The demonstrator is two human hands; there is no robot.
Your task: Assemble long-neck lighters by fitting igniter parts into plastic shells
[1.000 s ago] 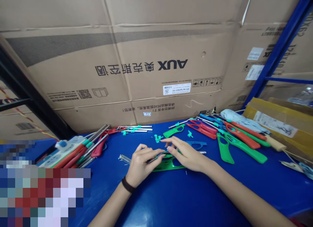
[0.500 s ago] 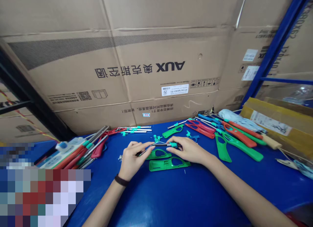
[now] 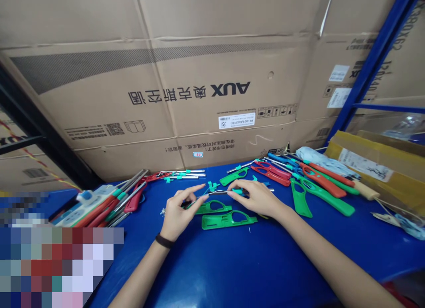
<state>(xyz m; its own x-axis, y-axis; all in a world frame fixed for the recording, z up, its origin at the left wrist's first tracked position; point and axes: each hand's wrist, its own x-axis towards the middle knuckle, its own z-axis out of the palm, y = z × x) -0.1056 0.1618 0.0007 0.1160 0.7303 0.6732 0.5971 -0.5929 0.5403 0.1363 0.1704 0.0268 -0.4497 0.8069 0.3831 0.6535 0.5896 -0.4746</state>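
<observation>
Both of my hands hold a thin metal tube [image 3: 217,194] with a teal fitting a little above the blue table [image 3: 232,263]. My left hand [image 3: 177,215] pinches the tube's left end between thumb and fingers. My right hand [image 3: 257,197] grips the right end at the teal fitting. Just below the tube lie two green plastic handle halves [image 3: 229,220], flat on the table, one behind the other. A small teal clip [image 3: 212,186] lies just behind the tube.
Finished red and teal lighters with metal tubes are heaped at the left [image 3: 113,202]. Red, green and blue handle shells lie at the right [image 3: 308,184]. Loose metal tubes [image 3: 186,174] sit at the back. Large cardboard boxes [image 3: 199,91] wall the rear; a yellow box [image 3: 375,166] stands far right.
My hands lifted the metal tube off the green handle halves and shifted it back and slightly up. The upper green half now lies uncovered.
</observation>
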